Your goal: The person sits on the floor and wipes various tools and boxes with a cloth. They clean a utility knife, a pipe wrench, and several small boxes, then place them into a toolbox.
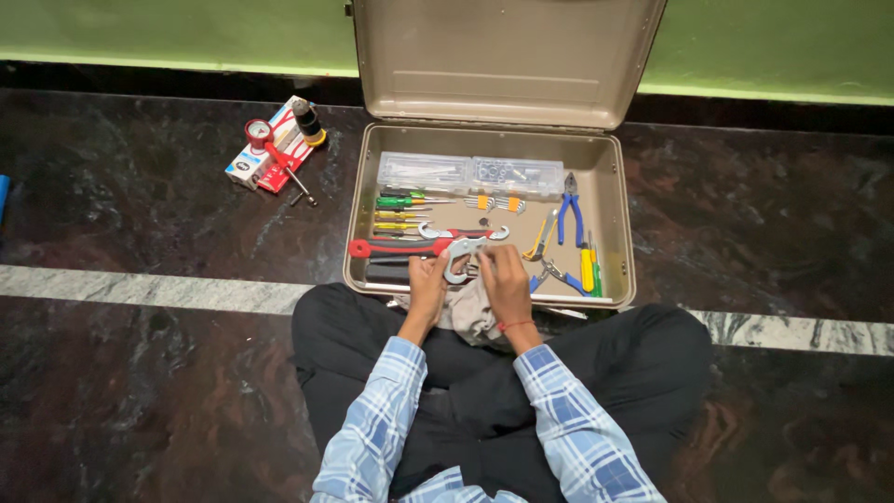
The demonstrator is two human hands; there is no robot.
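on the dark floor at the left we see a red gauge [259, 131] lying across a small box [270, 149]. our left hand [429, 284] and right hand [504, 275] both grip a grey wrench [459, 256] over the front edge of the open beige toolbox [624, 224], with blue pliers [570, 216] farther right.

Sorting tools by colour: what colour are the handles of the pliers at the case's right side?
Blue, on the pliers in the open case; the head view shows it.

Dark marbled stone floor [140, 391] — crossed by a pale grey strip [140, 289] — meets a green wall [168, 23].
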